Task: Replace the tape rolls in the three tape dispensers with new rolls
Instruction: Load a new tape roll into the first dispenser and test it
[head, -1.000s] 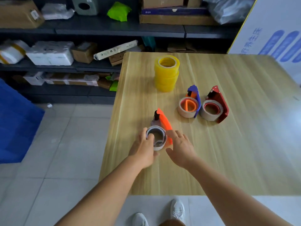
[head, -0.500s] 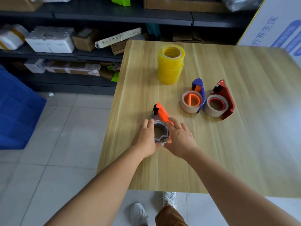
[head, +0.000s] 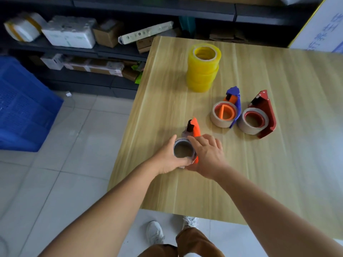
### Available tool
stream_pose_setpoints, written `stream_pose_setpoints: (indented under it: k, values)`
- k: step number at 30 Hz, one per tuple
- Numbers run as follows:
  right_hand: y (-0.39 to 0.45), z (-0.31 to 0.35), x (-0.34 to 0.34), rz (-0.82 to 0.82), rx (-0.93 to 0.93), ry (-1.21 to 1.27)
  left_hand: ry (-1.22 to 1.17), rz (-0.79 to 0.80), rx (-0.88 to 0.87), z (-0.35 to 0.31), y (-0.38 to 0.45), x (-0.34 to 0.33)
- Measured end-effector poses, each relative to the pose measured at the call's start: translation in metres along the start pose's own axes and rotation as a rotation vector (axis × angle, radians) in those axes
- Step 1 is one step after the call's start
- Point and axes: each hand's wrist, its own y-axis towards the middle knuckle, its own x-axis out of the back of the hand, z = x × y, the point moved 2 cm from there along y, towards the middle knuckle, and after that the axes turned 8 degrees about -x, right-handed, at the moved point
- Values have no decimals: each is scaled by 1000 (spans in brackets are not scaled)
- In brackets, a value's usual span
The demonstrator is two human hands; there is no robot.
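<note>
An orange tape dispenser (head: 194,127) lies near the table's left edge with a nearly bare cardboard roll (head: 183,150) in it. My left hand (head: 168,158) grips that roll from the left, thumb and fingers curled round it. My right hand (head: 208,154) lies over the dispenser's body on the right side, fingers bent onto it. A blue dispenser (head: 227,110) and a red dispenser (head: 259,117), each with a worn roll, lie further right. A stack of yellow new tape rolls (head: 203,67) stands behind them.
The wooden table (head: 278,173) has its left edge close to my hands. Dark shelves (head: 111,51) with boxes and foam blocks run along the back. A blue crate (head: 22,108) sits on the tiled floor at left. A white board (head: 321,25) leans at the back right.
My right hand has closed in onto the orange dispenser, and my left hand has wrapped further round the old roll. The camera has tilted down and nearer.
</note>
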Motion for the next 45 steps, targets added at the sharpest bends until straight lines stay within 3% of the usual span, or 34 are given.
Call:
stream_pose_setpoints:
  k: [13,25,32,45]
  values:
    - [0,7,15,-40,39,198,170,-271,-121,-15,5,-2]
    - [13,-1,41,51,-114,173,-17,-282,-51,-40,13,2]
    - [23,-12,54,-7,-101,258,-31,-278,-42,-51,27,7]
    - [48,-6,69,-96,-17,386,10,-552,-123,-73,31,30]
